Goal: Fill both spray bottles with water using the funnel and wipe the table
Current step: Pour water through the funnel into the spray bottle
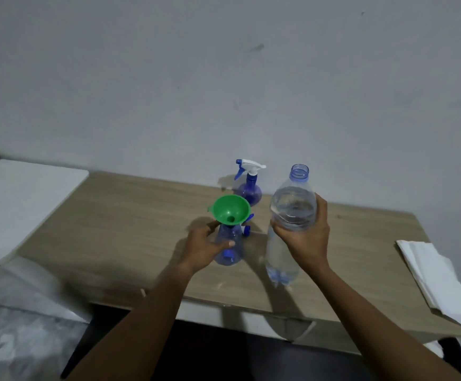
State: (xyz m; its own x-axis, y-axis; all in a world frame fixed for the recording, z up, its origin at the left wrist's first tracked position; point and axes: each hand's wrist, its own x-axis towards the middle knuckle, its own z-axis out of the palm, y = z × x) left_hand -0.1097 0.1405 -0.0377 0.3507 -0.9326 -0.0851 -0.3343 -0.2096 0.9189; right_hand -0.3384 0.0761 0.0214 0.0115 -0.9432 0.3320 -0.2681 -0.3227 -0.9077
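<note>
Head camera shows the left hand (206, 244) curled round the body of the near spray bottle (230, 253), thumb and fingers gripping it where it stands on the table (114, 229). A green funnel (230, 209) sits in its open neck. The right hand (303, 237) is wrapped round an uncapped water bottle (292, 207), partly full, just right of the funnel. Behind them, near the wall, the second spray bottle (248, 188) stands with its trigger head on. Folded white paper towels (438, 276) lie at the table's right end.

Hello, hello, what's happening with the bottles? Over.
Left hand holds near spray bottle, funnel in its neck. Right hand grips uncapped water bottle, not pouring. Path clear.
</note>
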